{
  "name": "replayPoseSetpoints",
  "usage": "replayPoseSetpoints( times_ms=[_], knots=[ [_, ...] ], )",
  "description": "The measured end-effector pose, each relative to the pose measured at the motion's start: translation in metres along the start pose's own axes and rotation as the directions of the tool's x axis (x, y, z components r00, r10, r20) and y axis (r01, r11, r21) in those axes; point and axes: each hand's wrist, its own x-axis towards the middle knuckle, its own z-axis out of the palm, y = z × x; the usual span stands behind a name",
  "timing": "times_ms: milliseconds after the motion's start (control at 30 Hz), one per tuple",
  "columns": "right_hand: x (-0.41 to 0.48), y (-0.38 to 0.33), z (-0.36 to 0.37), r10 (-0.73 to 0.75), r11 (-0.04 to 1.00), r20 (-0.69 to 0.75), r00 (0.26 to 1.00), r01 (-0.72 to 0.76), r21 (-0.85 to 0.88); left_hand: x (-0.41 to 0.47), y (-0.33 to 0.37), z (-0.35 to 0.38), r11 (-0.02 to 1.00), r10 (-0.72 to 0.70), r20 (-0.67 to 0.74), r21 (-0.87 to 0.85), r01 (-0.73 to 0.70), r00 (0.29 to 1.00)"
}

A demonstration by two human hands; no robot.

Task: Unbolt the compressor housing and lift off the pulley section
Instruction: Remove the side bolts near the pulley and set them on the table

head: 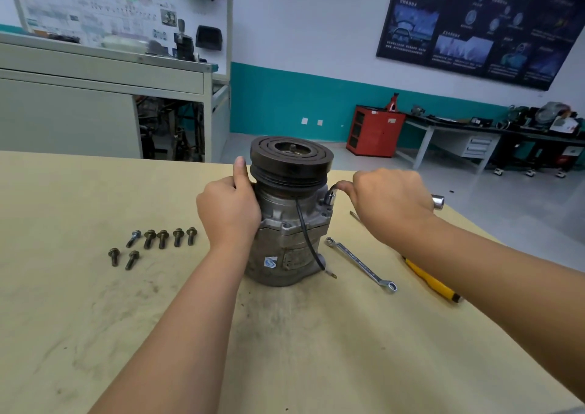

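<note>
We've got compressor (286,242) upright on the table (95,318), pulley (291,160) on top; bolts (162,239) to its left, spanner (361,263) just right, screwdriver (433,284) further right near the edge.

Your left grip (228,208) holds the compressor (285,249) upright on the surface (95,318). Your right grip (391,203) holds a socket wrench (330,197) against its right side. Seven bolts (162,239) lie at the left.
</note>
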Motion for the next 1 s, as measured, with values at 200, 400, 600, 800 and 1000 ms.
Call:
replayPoseSetpoints(
  times_ms=[200, 400, 600, 800, 1000],
  knots=[
    [0.001, 0.01, 0.007, -0.024, 0.996, -0.03, 0.999, 0.027, 0.085, 0.007, -0.004, 0.003, 0.999, 0.021, 0.025, -0.039, -0.02, 0.999],
    [0.003, 0.021, 0.013, -0.077, 0.983, -0.081, 0.994, 0.089, 0.161, 0.021, -0.011, 0.007, 0.995, 0.024, 0.079, -0.097, -0.016, 0.997],
    [0.009, 0.027, 0.023, -0.154, 0.957, -0.164, 0.974, 0.189, 0.221, 0.042, -0.024, 0.014, 0.983, 0.004, 0.208, -0.18, 0.034, 0.978],
    [0.021, 0.026, 0.029, -0.231, 0.892, -0.253, 0.939, 0.309, 0.33, 0.063, -0.033, 0.022, 0.972, -0.01, 0.33, -0.22, 0.087, 0.944],
    [0.036, 0.018, 0.033, -0.259, 0.797, -0.306, 0.916, 0.382, 0.469, 0.078, -0.037, 0.028, 0.979, -0.022, 0.429, -0.173, 0.106, 0.903]
  ],
)
